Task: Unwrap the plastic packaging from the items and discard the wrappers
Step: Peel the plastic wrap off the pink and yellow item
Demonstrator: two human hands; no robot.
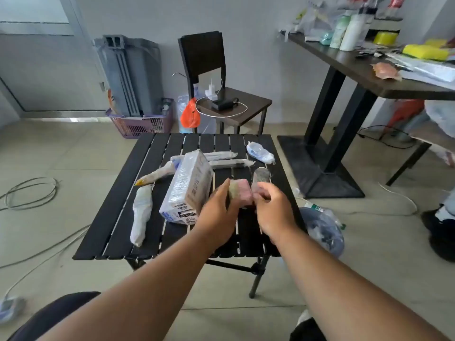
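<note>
1. Pink and wrapped in film, the block sits above the near part of the table, held between both hands just right of the box.
2. Risk: the film may stretch rather than tear, or the block may slip and knock the box.
3. The left hand curls round the block's left end; the right hand pinches its right end, arms stretched forward.
</note>
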